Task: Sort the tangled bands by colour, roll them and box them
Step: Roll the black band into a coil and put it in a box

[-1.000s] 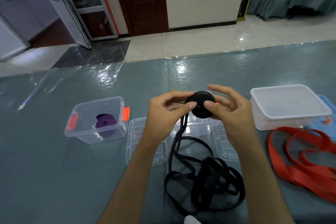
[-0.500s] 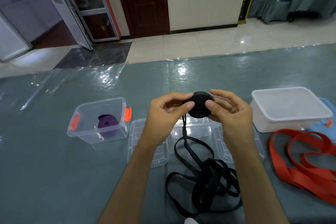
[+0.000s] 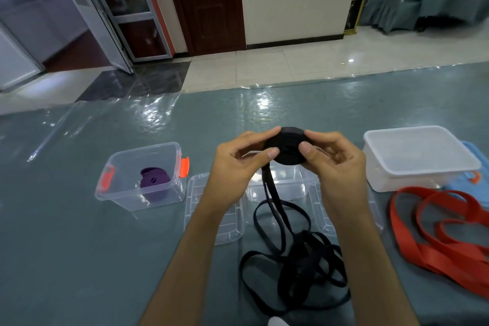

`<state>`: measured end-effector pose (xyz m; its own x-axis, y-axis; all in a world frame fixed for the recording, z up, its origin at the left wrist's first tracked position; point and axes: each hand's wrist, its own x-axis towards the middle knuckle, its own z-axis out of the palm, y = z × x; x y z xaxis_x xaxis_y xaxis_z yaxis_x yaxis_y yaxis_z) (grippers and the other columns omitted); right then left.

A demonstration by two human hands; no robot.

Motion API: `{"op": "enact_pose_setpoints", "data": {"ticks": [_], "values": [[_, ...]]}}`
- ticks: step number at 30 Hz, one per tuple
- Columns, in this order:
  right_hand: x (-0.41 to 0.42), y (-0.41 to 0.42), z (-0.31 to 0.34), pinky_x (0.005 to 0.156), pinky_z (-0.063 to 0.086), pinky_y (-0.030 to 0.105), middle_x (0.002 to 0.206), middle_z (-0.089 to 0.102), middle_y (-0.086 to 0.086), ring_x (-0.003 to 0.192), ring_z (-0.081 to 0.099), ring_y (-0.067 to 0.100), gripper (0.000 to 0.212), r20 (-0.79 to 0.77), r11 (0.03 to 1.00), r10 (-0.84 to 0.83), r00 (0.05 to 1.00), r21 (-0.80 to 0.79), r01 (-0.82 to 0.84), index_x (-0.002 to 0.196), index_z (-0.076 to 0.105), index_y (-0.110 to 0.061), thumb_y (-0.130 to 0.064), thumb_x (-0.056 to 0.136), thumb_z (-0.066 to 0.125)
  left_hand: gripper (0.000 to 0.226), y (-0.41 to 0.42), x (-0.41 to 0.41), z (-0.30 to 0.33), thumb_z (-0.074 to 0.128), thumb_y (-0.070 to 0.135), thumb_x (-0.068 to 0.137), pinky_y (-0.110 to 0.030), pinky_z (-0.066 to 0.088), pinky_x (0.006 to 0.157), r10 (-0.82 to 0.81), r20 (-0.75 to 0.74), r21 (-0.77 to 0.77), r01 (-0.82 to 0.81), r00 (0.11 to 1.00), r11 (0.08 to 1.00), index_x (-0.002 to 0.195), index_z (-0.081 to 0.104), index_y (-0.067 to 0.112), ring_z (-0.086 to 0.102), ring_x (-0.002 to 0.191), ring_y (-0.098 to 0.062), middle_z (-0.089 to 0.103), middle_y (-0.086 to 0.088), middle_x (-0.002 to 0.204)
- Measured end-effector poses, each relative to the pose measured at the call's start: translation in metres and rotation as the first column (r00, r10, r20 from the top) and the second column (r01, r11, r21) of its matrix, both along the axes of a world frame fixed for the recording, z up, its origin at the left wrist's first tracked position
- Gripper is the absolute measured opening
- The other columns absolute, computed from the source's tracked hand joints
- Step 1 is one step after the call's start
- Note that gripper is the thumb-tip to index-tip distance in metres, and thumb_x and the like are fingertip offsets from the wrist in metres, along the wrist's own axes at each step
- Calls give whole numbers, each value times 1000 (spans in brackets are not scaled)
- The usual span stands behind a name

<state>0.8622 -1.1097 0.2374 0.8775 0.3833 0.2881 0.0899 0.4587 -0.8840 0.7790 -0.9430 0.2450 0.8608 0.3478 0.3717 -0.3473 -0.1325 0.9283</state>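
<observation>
Black roll (image 3: pixel 288 145) pinched betw. fingers of both hands, above table.

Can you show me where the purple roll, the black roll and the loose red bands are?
purple roll (image 3: pixel 154 184), head view, on its front side inside the clear box.
black roll (image 3: pixel 289 147), head view, on its flat face between the thumbs.
red bands (image 3: pixel 434 241), head view, on one flat strap.

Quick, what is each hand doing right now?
Left hand: pinching the black roll.
Right hand: pinching the same black roll from the other side.
</observation>
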Motion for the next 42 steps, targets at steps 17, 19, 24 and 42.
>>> {"op": "enact_pose_setpoints", "data": {"ticks": [17,19,24,42], "values": [[8,-4,-5,77,66,41,102,81,16,92,80,35,19,-56,983,129,990,-128,-135,94,68,-23,-17,88,84,30,8,-1,0,76,11,95,-23,57,92,81,26,77,-83,996,994,116,78,33,75,108,-19,79,4,112],[9,-4,-3,75,66,37,101,81,13,91,80,32,23,-7,990,83,997,-114,-83,106,73,-25,-15,89,82,27,5,1,-2,77,14,95,-27,58,91,127,21,115,-129,992,985,115,77,33,75,107,-19,79,6,110],[3,2,-4,83,65,38,104,81,10,99,79,29,20,32,1000,-16,999,-8,16,104,80,-26,-23,86,86,34,14,-1,5,72,7,97,-32,57,101,-12,-15,107,14,1000,994,126,74,25,73,117,-23,77,-1,122],[16,-1,-10,87,65,49,104,80,18,101,78,37,26,-33,980,168,985,-102,-170,88,64,-20,-29,82,89,39,16,0,1,83,4,87,-21,57,94,56,20,76,-58,998,995,115,78,30,76,109,-15,80,5,111]]}}
